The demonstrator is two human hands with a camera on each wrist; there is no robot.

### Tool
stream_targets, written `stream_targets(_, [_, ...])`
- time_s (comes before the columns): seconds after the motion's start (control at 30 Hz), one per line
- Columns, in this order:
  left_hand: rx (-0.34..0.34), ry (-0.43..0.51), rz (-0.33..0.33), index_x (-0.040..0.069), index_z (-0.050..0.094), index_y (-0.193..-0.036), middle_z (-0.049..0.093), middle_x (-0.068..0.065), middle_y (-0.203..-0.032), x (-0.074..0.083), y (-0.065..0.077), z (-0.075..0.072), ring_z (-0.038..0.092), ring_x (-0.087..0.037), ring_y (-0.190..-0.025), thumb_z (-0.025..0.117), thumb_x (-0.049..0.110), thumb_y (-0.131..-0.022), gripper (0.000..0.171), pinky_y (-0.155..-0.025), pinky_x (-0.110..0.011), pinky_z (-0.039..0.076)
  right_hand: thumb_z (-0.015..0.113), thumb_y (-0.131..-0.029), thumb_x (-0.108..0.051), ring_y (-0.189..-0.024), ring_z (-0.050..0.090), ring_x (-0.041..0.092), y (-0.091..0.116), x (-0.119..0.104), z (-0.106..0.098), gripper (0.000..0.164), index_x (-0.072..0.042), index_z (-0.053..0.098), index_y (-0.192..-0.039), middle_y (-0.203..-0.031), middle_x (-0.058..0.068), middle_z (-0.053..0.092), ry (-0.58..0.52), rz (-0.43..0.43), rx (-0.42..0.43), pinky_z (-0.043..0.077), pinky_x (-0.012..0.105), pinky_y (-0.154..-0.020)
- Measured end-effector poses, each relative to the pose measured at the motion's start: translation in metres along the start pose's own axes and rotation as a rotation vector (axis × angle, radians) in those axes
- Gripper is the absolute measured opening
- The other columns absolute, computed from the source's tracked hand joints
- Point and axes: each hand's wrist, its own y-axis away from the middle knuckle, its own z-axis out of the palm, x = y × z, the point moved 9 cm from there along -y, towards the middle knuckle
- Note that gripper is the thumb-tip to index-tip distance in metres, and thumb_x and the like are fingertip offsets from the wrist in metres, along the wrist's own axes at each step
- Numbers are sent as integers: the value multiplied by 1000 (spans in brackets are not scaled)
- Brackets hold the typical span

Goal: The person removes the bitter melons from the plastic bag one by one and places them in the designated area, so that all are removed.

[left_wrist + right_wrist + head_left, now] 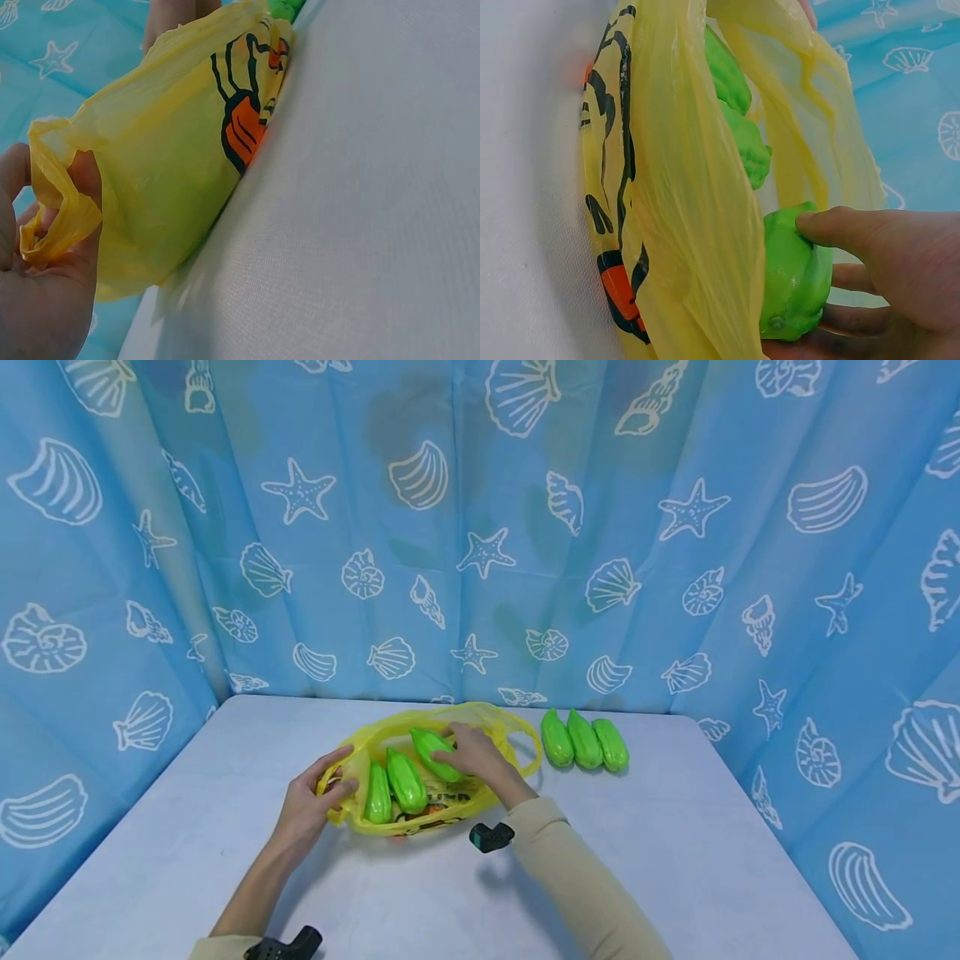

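Handle (79, 219) gathered in my left hand (310, 795), fingers curled, presumably holds the yellow plastic bag (165, 161) wide. Right of those fingers, my right hand (477, 755) curls round one green gourd (427, 745).

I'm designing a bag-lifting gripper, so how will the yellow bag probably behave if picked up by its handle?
The yellow bag would likely be floppy, since it looks thin and creased. Its bottom would probably sag, as green vegetables lie inside. The handle at the left hand is crumpled into a narrow band, so it may bunch or stretch.
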Motion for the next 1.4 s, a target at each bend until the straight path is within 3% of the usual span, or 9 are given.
stream_targets(0.43, [1, -12, -1, 27, 45, -146, 43, -7, -128, -1, 0, 0, 46, -18, -104, 64, 28, -93, 57, -73, -19, 49, 65, -92, -43, -115, 60, 27, 15, 5, -13, 57, -9, 53, -137, -133, 9, 60, 4, 8, 26, 51, 42, -91])
stream_targets(1.0, [4, -17, 7, 27, 44, -146, 42, -6, -122, -1, 0, 1, 46, -16, -100, 64, 27, -93, 57, -71, -20, 49, 66, -91, -45, -109, 63, 26, 39, 5, -34, 60, -12, 52, -139, -122, 11, 66, 42, -15, 72, 54, 40, -85])
stream_targets(1.4, [7, -23, 21, 26, 44, -147, 43, -6, -126, -1, 0, 1, 46, -16, -102, 64, 27, -93, 57, -72, -19, 49, 66, -90, -45, -100, 66, 23, 58, 19, -48, 62, -12, 51, -140, -115, 10, 68, -8, -20, 93, 54, 33, -71])
